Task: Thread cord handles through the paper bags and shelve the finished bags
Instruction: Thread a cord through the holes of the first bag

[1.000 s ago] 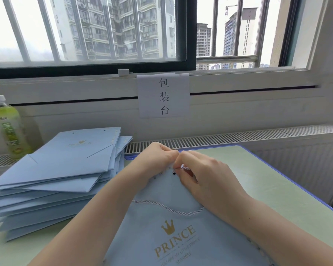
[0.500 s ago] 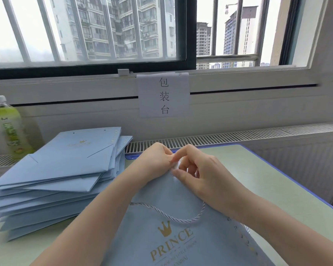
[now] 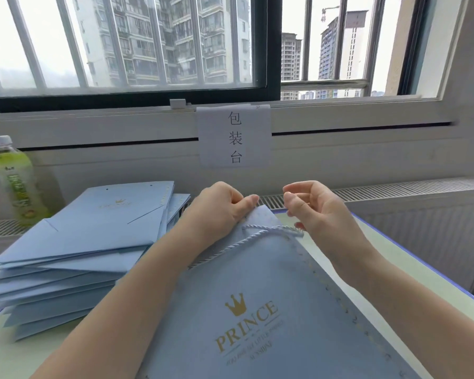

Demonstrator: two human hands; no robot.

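Head view: left hand (image 3: 219,207) pinches top edge of blue paper bag (image 3: 257,310), white cord handle (image 3: 260,236) draped across it; right hand (image 3: 315,212) hovers loosely curled, empty.

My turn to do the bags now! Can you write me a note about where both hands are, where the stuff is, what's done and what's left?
Left hand: pinches the top edge of the blue PRINCE paper bag, which lies on the table.
Right hand: lifted just off the bag's top edge, fingers loosely curled; whether it holds anything is unclear.
White twisted cord handle: looped across the bag's front near the top.
Stack of flat blue bags: on the table to the left, no cords visible on them.
Done: this side's handle looks threaded.
Left: check its ends, shelve this bag, then handle the stack.
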